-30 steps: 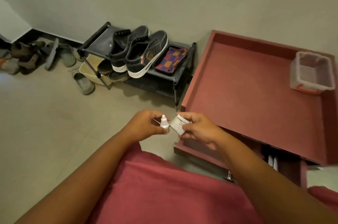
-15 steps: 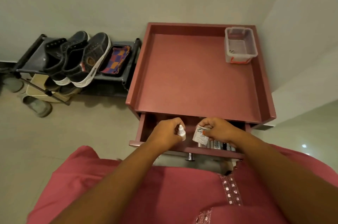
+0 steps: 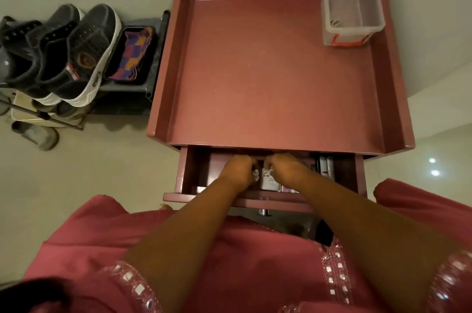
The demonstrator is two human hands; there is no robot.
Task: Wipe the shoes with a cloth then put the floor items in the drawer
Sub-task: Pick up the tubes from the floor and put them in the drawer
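Drawer (image 3: 184, 174): maroon, standing pulled open beneath the cabinet top. Small white dropper bottle (image 3: 255, 174): sitting inside the drawer, mostly hidden. Small white printed box (image 3: 268, 181): lying just beside the bottle. Dark sneakers (image 3: 76, 57): resting side by side on the rack. Checkered cloth (image 3: 132, 54): lying bunched in a dark tray, just beside them.

A clear plastic bin (image 3: 352, 10) sits in the cabinet top's (image 3: 268, 70) far right corner.
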